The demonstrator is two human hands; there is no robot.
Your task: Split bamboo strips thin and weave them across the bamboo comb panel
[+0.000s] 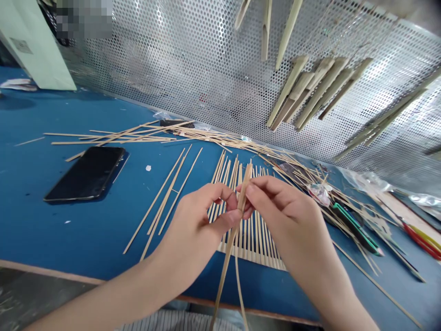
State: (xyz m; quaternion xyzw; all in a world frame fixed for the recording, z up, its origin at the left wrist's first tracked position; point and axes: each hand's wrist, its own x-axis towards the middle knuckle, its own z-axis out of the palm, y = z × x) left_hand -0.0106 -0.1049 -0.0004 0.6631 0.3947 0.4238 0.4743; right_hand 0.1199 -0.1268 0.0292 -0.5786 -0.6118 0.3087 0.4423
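Both hands meet near the middle of the view, pinching thin bamboo strips point(225, 264) held lengthwise. My left hand point(210, 216) grips them between thumb and bent index finger. Just above, my right hand point(275, 202) has its thumb pressed on the upper part of the strips. Their lower ends spread apart and hang past the table edge. Beneath the hands, a row of narrow bamboo strips point(257, 239) lies side by side on the table, joined along a pale band at the near end. My fingers partly hide this row.
On the blue table point(103, 243) lie a black phone point(86, 174) and several loose strips point(165, 195) at left. More strips point(220, 138) are piled along the perforated metal screen point(193, 59). A green utility knife point(356, 228) and red-yellow handles point(422, 241) lie at right.
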